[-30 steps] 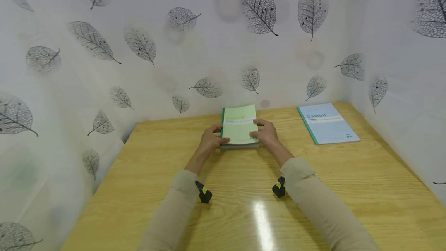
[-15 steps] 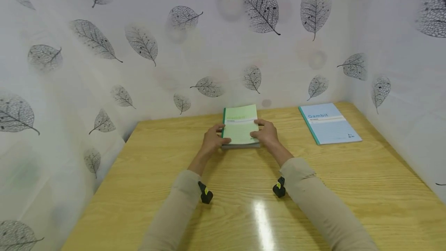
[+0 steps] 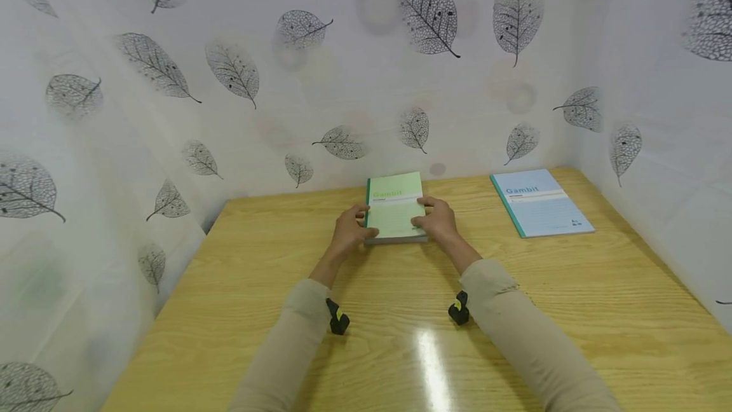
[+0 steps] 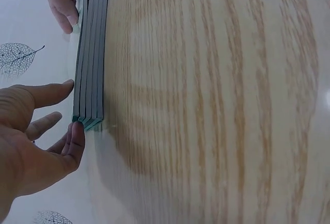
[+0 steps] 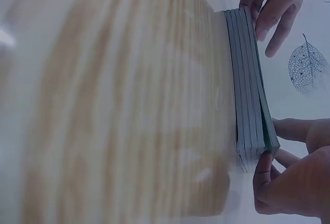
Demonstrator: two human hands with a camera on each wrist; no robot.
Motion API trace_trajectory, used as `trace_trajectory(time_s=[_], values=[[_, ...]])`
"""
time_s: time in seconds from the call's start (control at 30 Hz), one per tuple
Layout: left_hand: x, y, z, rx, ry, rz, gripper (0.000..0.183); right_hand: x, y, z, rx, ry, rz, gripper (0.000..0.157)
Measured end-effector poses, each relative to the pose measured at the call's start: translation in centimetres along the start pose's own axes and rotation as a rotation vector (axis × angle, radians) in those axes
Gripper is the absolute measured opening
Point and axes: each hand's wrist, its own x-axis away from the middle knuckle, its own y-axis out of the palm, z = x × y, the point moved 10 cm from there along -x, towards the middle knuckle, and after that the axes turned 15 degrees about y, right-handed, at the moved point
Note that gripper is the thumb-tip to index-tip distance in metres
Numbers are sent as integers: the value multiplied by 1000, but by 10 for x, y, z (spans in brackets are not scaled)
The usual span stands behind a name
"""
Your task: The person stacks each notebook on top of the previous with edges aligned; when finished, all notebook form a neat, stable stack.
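A pale green notebook (image 3: 394, 212) with a darker green spine lies on top of a stack of notebooks (image 4: 93, 53) on the wooden table. At the stack's left side is my left hand (image 3: 347, 227), thumb over the cover's front corner and fingers against the spine. My right hand (image 3: 439, 218) grips the top notebook's right edge, with the thumb on the cover and a fingertip just below its front corner in the right wrist view. There, a thin wedge of green shows between the top notebook (image 5: 260, 87) and those beneath.
A light blue notebook (image 3: 540, 205) lies flat to the right, near the back of the table (image 3: 389, 310). Leaf-printed white sheeting (image 3: 366, 81) hangs behind the table and along both sides.
The head view has shifted very slightly. Both hands keep their places at the two sides of the stack, and the blue notebook stays where it was.
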Motion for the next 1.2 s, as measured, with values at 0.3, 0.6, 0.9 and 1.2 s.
trace_trajectory(time_s=[0.3, 0.6, 0.9, 1.2], values=[[-2, -1, -3, -22, 12, 19, 63, -3, -1, 3, -19, 17, -12, 56], [-4, -1, -2, -57, -2, 24, 62, -3, -1, 3, -6, 10, -21, 56], [-5, 0, -4, -90, -25, 25, 63, -4, -1, 4, 9, 11, -16, 55], [-5, 0, -3, -82, -13, 27, 62, -3, 0, 4, -3, 10, -30, 55]])
